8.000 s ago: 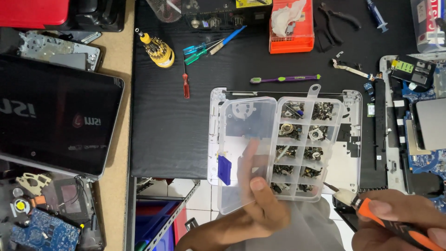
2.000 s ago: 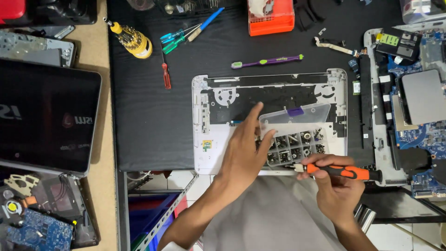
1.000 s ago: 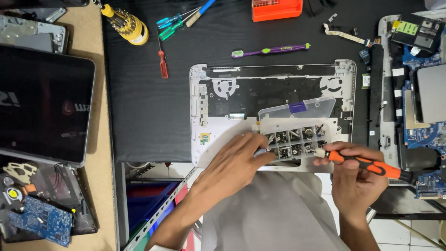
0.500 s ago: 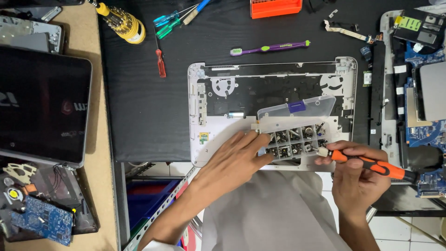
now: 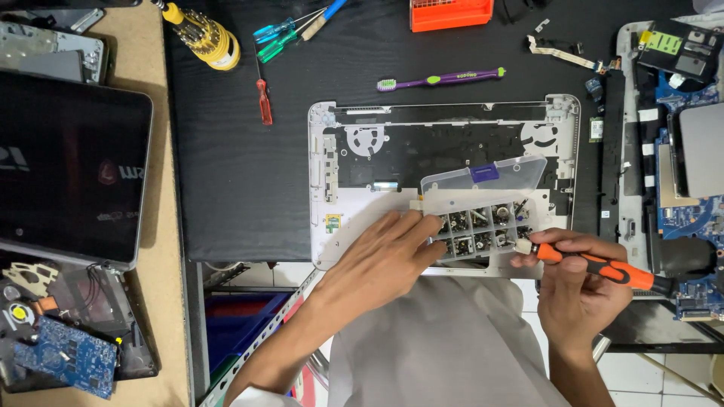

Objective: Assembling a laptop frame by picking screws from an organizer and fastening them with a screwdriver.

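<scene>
A clear plastic compartment box (image 5: 483,218) of small screws lies open on a white laptop shell (image 5: 324,241), its lid tilted up behind it. My left hand (image 5: 385,260) rests flat on the shell with its fingertips against the box's left side. My right hand (image 5: 577,283) grips an orange-and-black screwdriver (image 5: 603,267), whose tip points at the right edge of the box.
On the black mat lie a purple toothbrush (image 5: 441,78), a small red screwdriver (image 5: 264,102), a yellow bit holder (image 5: 204,38), blue and green screwdrivers (image 5: 283,30) and an orange case (image 5: 451,13). A dark laptop (image 5: 68,166) sits left, circuit boards (image 5: 679,113) right.
The parts box has gone from the middle of the shell to its lower right part. My left hand has settled against the box and my right hand has brought the screwdriver tip to it.
</scene>
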